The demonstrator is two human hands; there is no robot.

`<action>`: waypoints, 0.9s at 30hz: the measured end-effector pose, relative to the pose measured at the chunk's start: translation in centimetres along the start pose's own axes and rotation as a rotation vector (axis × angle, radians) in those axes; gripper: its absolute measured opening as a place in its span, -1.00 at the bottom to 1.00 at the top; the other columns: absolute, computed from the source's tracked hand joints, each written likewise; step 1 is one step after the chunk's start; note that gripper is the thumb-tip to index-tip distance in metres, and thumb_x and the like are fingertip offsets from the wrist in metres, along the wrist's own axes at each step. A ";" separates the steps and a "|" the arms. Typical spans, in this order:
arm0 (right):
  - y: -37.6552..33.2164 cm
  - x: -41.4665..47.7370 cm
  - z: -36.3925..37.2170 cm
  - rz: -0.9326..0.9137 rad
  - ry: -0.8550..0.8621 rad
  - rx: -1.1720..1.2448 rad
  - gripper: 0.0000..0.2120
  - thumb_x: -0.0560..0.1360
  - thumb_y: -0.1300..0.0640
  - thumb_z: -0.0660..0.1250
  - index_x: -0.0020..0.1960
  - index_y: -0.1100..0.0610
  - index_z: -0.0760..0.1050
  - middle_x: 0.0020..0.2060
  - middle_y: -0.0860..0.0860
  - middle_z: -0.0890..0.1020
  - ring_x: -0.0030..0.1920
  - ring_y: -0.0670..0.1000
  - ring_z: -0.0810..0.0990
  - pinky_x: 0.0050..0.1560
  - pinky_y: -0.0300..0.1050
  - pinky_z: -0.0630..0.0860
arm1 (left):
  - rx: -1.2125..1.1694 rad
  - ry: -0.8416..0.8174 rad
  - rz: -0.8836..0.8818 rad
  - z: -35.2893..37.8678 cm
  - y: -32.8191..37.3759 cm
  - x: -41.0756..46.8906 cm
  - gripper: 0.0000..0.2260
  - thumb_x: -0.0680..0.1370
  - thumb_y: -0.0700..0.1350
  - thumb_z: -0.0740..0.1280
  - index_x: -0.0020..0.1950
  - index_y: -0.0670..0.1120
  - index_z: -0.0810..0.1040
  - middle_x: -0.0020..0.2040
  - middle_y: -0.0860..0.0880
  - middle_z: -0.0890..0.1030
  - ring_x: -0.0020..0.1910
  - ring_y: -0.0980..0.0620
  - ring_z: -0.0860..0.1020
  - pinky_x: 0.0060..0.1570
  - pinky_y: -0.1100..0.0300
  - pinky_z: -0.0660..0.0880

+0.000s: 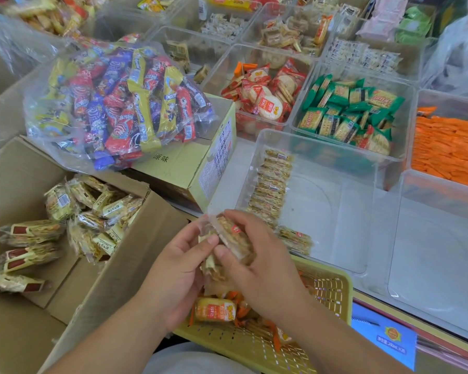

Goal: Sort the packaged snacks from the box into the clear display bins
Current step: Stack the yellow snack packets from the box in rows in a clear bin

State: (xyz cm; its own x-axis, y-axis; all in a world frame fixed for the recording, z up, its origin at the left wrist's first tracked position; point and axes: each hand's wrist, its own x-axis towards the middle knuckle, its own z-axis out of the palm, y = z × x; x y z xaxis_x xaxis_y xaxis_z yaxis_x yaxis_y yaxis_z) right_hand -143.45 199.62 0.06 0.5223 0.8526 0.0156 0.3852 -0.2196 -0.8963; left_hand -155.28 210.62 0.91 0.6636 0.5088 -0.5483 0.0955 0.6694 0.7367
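My left hand (177, 268) and my right hand (257, 255) together grip a small stack of clear-wrapped golden snack packs (230, 238) just in front of the near clear bin (357, 184). A row of the same packs (272, 184) stands along that bin's left side, with one more pack (295, 238) lying at its near corner. The open cardboard box (146, 244) at the left holds several more of these packs (97, 211), some with dark red labels.
A yellow perforated basket (327, 292) with a few snacks sits below my hands. A clear bag of red, blue and yellow snacks (119, 103) lies on a yellow carton (195, 163). Filled bins stand behind: red cracker packs (265, 93), green packs (349, 112), orange sticks (449, 147). An unfilled bin (438, 252) stands at the right.
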 end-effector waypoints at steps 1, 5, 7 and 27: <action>0.2 0.1 -0.3 0.017 0.017 0.035 -0.57 0.55 -0.16 0.31 0.40 -0.24 0.35 0.21 -0.29 0.53 0.23 -0.26 0.51 0.19 -0.28 0.48 | -0.013 0.016 -0.013 -0.2 0.0 0.1 -0.64 0.56 -0.13 0.38 0.37 0.00 0.59 0.25 -0.22 0.66 0.16 -0.18 0.67 -0.03 -0.08 0.65; 1.7 1.0 -2.4 0.093 0.088 -0.006 -0.64 0.55 -0.24 0.21 0.34 -0.29 0.42 0.10 -0.40 0.55 0.19 -0.30 0.47 0.09 -0.35 0.42 | -0.099 0.081 -0.072 -0.9 0.1 0.3 -0.64 0.60 -0.18 0.30 0.40 -0.03 0.57 0.21 -0.26 0.68 0.14 -0.30 0.68 0.03 -0.30 0.63; 3.0 1.7 -3.9 0.142 0.145 0.002 -0.71 0.56 -0.20 0.25 0.28 -0.32 0.48 0.06 -0.53 0.52 0.18 -0.39 0.44 0.05 -0.50 0.33 | -0.147 0.103 -0.090 -1.2 0.3 0.4 -0.67 0.65 -0.22 0.22 0.37 -0.05 0.59 0.22 -0.27 0.67 0.16 -0.31 0.67 0.04 -0.32 0.62; 17.1 6.7 -8.5 0.484 -0.175 -0.570 -0.91 0.62 0.22 0.22 0.02 0.05 0.44 0.00 0.10 0.64 -0.06 0.12 0.58 -0.07 0.02 0.57 | -0.144 0.178 -0.096 -2.1 0.3 0.9 -0.70 0.63 -0.20 0.22 0.15 -0.01 0.73 0.19 -0.25 0.69 0.12 -0.26 0.70 -0.09 -0.19 0.68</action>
State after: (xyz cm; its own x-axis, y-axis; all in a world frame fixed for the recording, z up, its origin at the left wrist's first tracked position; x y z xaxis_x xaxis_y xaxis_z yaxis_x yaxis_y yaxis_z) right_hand -126.89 197.58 -11.45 0.6233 0.6511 -0.4332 0.5015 -0.7578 -0.4173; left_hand -156.24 212.40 -0.17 0.5144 0.5183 -0.6832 0.0363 0.7828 0.6212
